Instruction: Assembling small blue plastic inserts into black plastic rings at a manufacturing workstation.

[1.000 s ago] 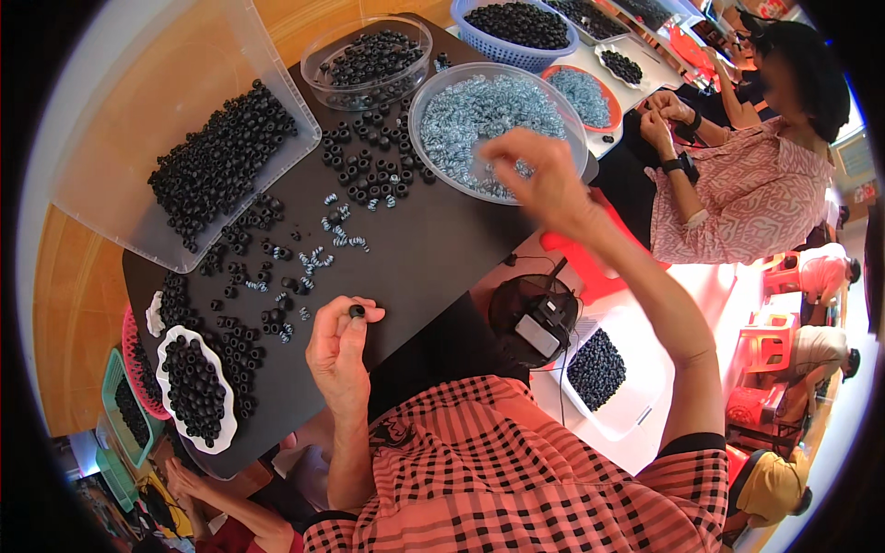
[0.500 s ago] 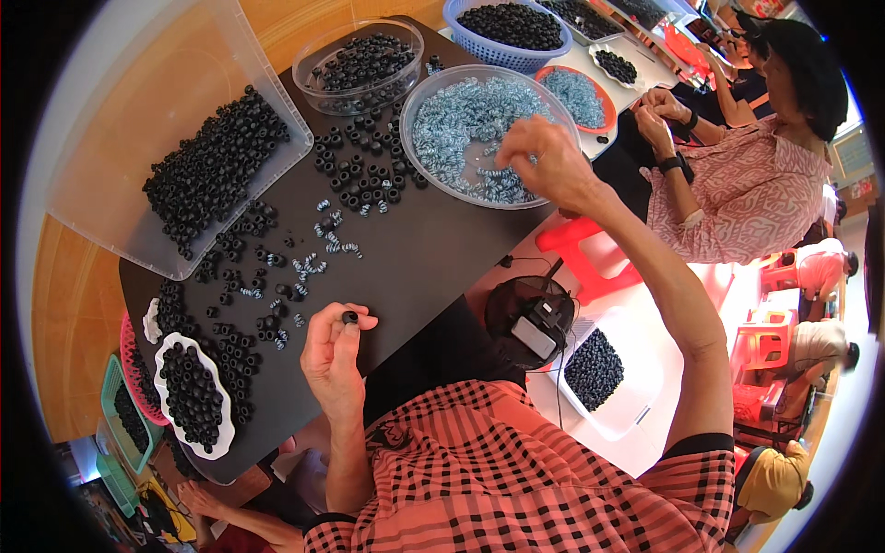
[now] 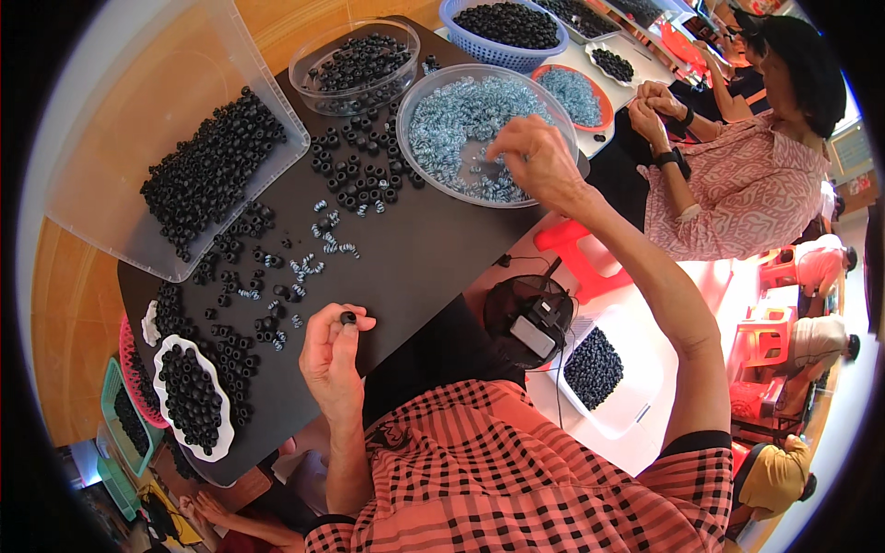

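Observation:
My left hand (image 3: 334,355) is closed at the near edge of the dark table, pinching a small black hollow plastic piece (image 3: 348,318) between thumb and fingers. Over a round clear tub (image 3: 406,138) my right hand (image 3: 539,166) reaches in with its fingers bent together. Many small silvery-blue coil springs (image 3: 452,124) lie in that tub, with part of its bottom showing near the fingertips. Whatever those fingertips hold is too small to make out. Loose springs (image 3: 309,267) and black pieces (image 3: 355,175) are scattered on the table between my hands.
A large clear bin (image 3: 300,138) of black pieces lies tipped at the left. Beside it are an oval clear container (image 3: 304,88) and a scalloped white dish (image 3: 226,419). At the far side stands a blue basket (image 3: 502,55). A person (image 3: 737,184) works at the right, near a red stool (image 3: 599,267).
My right hand has shifted slightly left within the tub, its fingers lower among the springs. The left hand keeps its hold on the black piece.

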Demonstrator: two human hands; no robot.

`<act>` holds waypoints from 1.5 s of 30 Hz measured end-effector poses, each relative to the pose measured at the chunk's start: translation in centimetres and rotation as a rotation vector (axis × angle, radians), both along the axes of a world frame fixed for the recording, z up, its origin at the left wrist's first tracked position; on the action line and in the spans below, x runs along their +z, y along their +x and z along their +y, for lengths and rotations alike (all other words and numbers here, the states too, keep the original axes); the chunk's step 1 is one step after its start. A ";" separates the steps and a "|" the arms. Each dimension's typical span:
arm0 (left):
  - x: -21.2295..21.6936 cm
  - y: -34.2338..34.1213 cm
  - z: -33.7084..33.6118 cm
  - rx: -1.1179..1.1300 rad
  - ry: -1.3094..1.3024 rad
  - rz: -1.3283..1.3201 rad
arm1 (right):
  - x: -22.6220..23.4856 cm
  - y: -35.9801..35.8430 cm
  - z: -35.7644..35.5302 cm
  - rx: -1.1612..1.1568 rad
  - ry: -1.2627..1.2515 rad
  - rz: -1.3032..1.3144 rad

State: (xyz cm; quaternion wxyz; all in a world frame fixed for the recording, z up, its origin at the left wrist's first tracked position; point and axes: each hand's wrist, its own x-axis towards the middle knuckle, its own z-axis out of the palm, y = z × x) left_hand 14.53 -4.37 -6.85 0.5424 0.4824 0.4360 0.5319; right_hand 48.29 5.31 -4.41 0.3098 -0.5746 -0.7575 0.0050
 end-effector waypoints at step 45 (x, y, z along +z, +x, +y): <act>0.1 0.0 0.0 -0.004 0.019 0.008 | 1.2 -1.7 0.4 0.070 -0.134 -0.154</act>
